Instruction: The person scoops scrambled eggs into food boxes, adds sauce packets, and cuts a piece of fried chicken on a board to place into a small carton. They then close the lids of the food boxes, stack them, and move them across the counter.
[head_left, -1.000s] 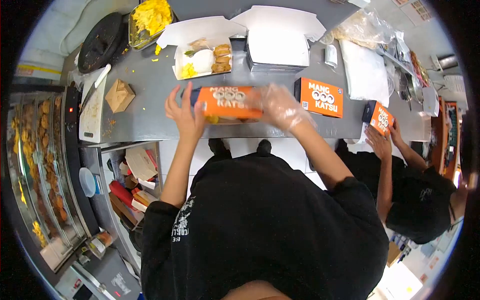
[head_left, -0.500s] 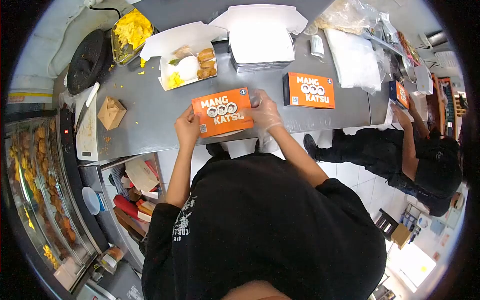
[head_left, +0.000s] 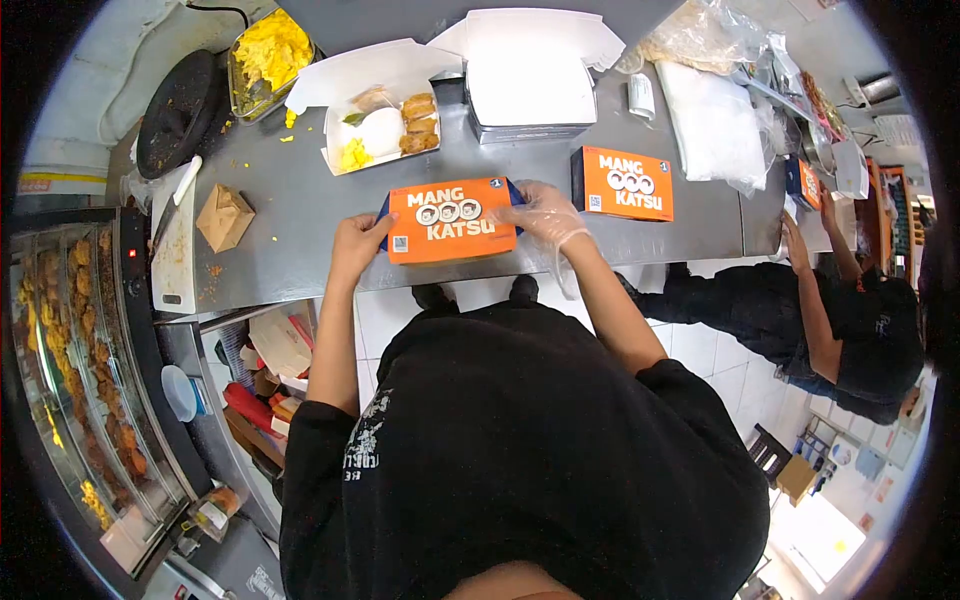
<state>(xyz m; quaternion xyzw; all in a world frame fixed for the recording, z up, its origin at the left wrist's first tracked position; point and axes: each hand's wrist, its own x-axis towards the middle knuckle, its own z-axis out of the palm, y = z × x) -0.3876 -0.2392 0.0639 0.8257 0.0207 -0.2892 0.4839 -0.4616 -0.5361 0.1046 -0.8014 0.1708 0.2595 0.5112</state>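
Observation:
An orange "MANG KATSU" takeout box (head_left: 455,248) sits between my hands at the counter's front edge, its dark blue side flaps showing. Bare, my left hand (head_left: 357,243) grips the box's left side with the thumb near the corner. In a clear plastic glove, my right hand (head_left: 552,218) grips the right side, fingers at the flap. Just behind stands an open white box (head_left: 345,120) with rice, yellow egg and browned fried pieces. Beside that, a stack of open, unfilled boxes (head_left: 530,90) shows white insides. A second closed orange box (head_left: 625,205) stands to the right.
On the left are a tray of yellow egg (head_left: 272,55), a black round pan (head_left: 180,112), a white cutting board (head_left: 180,265) with a knife and a brown paper piece (head_left: 225,218). White plastic bags (head_left: 710,125) lie right. A co-worker (head_left: 850,320) stands far right.
The box's side flaps have come into view at both ends, and its front face has tilted. My left hand has shifted left and my right hand slightly right. The co-worker's hands have moved slightly.

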